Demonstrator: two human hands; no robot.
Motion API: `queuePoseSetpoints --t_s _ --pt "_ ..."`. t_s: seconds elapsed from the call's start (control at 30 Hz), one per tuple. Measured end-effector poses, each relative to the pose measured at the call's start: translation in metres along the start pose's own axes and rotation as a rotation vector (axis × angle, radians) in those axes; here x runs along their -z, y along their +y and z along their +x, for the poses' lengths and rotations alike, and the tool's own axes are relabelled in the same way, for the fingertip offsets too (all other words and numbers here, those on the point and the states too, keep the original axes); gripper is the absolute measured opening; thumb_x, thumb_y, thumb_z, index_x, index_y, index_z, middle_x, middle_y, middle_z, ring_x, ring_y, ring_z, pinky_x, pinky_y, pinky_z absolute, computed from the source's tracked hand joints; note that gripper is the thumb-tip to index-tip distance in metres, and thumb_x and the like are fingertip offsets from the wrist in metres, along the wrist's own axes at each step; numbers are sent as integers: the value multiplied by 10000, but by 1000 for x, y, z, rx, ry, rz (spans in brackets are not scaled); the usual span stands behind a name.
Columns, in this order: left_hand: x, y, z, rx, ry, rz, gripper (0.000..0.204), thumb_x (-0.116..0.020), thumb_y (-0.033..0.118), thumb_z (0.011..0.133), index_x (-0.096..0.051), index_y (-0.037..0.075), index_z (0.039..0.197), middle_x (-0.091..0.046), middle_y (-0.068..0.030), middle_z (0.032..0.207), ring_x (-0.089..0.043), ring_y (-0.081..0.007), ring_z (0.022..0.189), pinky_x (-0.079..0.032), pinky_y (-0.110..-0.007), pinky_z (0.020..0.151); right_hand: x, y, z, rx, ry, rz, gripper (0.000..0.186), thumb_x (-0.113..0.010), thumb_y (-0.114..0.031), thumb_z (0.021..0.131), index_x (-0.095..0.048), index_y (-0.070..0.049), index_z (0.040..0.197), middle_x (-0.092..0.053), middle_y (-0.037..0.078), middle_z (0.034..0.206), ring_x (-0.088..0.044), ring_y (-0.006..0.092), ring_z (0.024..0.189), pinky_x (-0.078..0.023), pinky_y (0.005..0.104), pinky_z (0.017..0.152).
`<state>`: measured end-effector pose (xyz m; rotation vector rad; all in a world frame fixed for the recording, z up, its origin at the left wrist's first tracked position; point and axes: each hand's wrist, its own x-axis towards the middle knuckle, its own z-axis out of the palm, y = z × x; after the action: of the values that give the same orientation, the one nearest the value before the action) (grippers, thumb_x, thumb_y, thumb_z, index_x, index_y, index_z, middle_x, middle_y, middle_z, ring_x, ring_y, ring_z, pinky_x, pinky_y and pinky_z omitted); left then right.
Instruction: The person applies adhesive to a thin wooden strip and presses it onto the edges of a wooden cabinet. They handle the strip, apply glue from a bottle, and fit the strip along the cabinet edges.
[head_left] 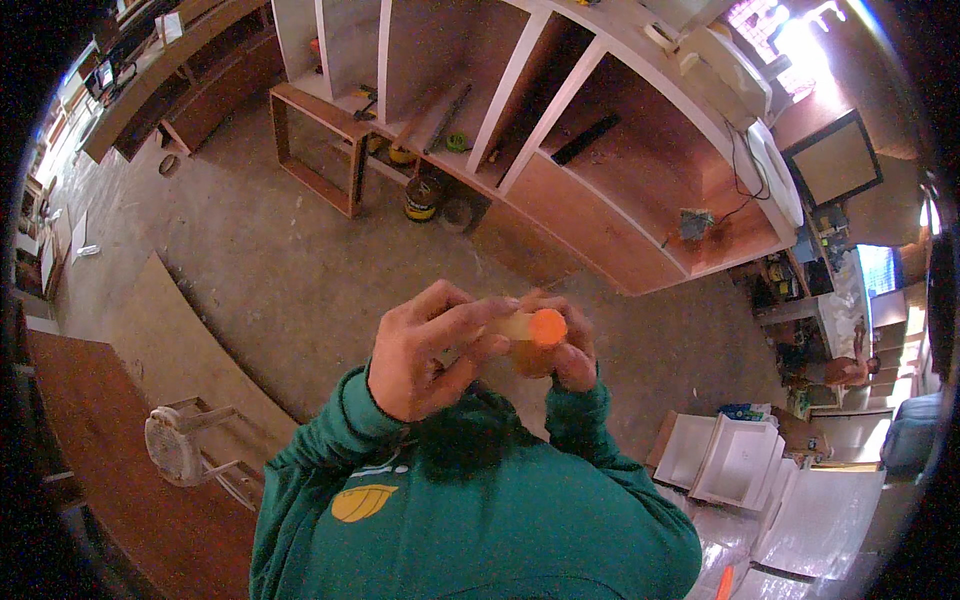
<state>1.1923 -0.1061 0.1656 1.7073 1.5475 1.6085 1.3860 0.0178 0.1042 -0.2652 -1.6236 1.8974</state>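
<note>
In front of my chest, both hands meet around a small pale thing with a round orange end; blur and fingers hide its kind. My left hand is closed, with its thumb and fingertips pressed together at the pale part on the left. Curled round the other side, my right hand grips it near the orange end. That end faces up toward the camera. Green sleeves cover both my forearms.
Ahead stands a large open wooden cabinet with tools inside. A small wooden frame and a yellow-and-black can are on the floor. At left are a stool and wooden sheets; white drawer boxes are at right. A person is far right.
</note>
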Motion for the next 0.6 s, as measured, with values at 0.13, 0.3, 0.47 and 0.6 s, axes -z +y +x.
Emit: queuePoseSetpoints --t_s 0.13,0.3,0.47,0.6 --pt "-5 2 -1 15 -9 -17 310 -704 169 792 -681 63 1082 -610 -115 789 -606 -273 690 -482 -341 600 -16 -2 0 10 14 58 514 -592 -330 823 -511 -18 1224 -546 138 1216 -540 257 1104 -414 376 968" --pt "-2 4 -8 96 -77 -53 295 -708 138 801 -676 48 1080 -628 -117 824 -605 -250 680 -475 -325 602 -14 -7 6 90 -87 -248 443 -590 -279 839 -538 -7 1184 -590 112 1105 -575 233 974 -452 352 868" --pt "-2 6 -9 71 -17 -50 295 -720 107 813 -666 41 1096 -628 -117 849 -596 -216 657 -468 -301 594 -24 -18 6 -6 -88 -285 377 -585 -236 854 -554 0 1147 -616 104 998 -581 205 880 -451 327 790" --pt "0 4 -7 57 -67 -59 284 -715 118 820 -666 36 1087 -628 -115 848 -590 -217 658 -462 -294 593 -27 -21 10 77 -105 -286 341 -572 -206 865 -554 -2 1138 -614 96 968 -568 191 851 -447 319 770"
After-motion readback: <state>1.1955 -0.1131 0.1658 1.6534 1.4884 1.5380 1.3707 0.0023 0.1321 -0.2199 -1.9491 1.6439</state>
